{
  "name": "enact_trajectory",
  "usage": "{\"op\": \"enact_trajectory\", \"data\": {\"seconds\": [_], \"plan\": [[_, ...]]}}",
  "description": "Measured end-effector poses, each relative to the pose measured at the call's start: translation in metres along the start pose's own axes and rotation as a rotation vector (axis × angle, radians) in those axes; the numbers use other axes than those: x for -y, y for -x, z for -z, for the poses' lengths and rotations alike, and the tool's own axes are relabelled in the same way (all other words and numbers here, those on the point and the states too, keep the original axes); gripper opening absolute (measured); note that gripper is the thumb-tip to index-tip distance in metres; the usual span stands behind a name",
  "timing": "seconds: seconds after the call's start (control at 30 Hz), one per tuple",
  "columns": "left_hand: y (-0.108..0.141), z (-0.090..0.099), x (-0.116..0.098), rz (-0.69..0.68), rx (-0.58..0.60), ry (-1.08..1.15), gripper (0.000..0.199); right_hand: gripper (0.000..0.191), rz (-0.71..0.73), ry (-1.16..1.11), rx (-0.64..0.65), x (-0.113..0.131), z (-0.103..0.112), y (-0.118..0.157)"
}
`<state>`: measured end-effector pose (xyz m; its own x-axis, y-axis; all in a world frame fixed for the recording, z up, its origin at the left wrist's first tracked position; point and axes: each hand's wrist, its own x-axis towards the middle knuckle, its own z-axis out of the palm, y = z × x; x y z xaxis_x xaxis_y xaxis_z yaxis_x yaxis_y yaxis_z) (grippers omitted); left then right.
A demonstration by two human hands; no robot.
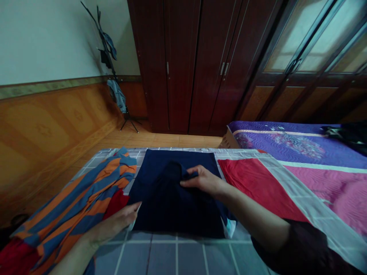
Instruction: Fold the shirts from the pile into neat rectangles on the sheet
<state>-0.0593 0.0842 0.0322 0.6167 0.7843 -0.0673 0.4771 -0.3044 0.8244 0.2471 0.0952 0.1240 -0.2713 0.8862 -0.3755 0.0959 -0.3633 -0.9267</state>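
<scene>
One navy-blue cloth garment [177,215], right hand [204,180] fingers pinching its middle; left hand [125,216] at edge, can't tell grip. Likely soft, light; grasp edges.

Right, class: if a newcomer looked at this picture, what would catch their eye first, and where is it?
The orange-and-blue striped cloth probably stands out first, spread along the left of the checked cover. Next comes the dark navy cloth in the middle, with the right hand pinching a fold and the left hand at its left edge. A bright red cloth lies to its right.
</scene>
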Motion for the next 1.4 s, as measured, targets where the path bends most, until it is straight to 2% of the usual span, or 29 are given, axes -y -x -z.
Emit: {"op": "enact_trajectory", "data": {"seconds": [0.1, 0.2, 0.37, 0.5, 0.57, 0.63, 0.77, 0.83, 0.9, 1.0, 1.07, 1.17, 1.27, 1.4], "plan": [[-0.022, 0.008, -0.014, 0.078, 0.110, 0.190, 0.055, 0.008, 0.003, 0.102, -0.016, 0.022, 0.027, -0.051], [-0.042, 0.008, -0.017, 0.125, 0.081, 0.335, 0.056, 0.006, -0.004, 0.162, -0.027, 0.028, 0.049, -0.100], [-0.052, 0.001, 0.004, 0.192, -0.029, 0.440, 0.061, 0.007, -0.085, 0.322, -0.154, -0.005, 0.072, -0.157], [-0.050, 0.002, 0.014, 0.232, -0.045, 0.438, 0.063, 0.016, -0.107, 0.426, -0.269, -0.029, 0.084, -0.166], [-0.049, 0.003, 0.017, 0.252, -0.036, 0.444, 0.065, 0.024, -0.094, 0.470, -0.334, -0.032, 0.091, -0.154], [-0.047, 0.004, 0.020, 0.278, -0.026, 0.443, 0.068, 0.036, -0.068, 0.524, -0.403, -0.032, 0.097, -0.128], [-0.038, 0.003, 0.022, 0.317, -0.056, 0.314, 0.069, 0.053, -0.001, 0.651, -0.467, -0.049, 0.102, -0.040], [-0.032, 0.000, 0.021, 0.347, -0.111, 0.166, 0.072, 0.059, 0.022, 0.822, -0.446, -0.070, 0.097, 0.006], [-0.028, -0.004, 0.020, 0.355, -0.161, 0.013, 0.070, 0.055, 0.052, 0.933, -0.462, -0.096, 0.089, 0.040], [-0.027, -0.008, 0.017, 0.333, -0.168, -0.093, 0.060, 0.022, 0.191, 1.051, -0.470, -0.125, 0.079, 0.061], [-0.027, -0.008, 0.012, 0.323, -0.123, -0.037, 0.057, 0.024, 0.240, 1.025, -0.492, -0.128, 0.075, 0.064], [-0.018, -0.002, -0.001, 0.298, -0.031, 0.156, 0.058, 0.032, 0.201, 0.860, -0.486, -0.116, 0.071, 0.074], [0.008, 0.001, -0.012, 0.294, 0.065, 0.280, 0.061, 0.037, 0.130, 0.751, -0.439, -0.109, 0.065, 0.104], [0.050, -0.011, -0.009, 0.444, 0.162, 0.164, 0.068, 0.026, 0.064, 0.773, -0.419, -0.131, 0.052, 0.151]]}}
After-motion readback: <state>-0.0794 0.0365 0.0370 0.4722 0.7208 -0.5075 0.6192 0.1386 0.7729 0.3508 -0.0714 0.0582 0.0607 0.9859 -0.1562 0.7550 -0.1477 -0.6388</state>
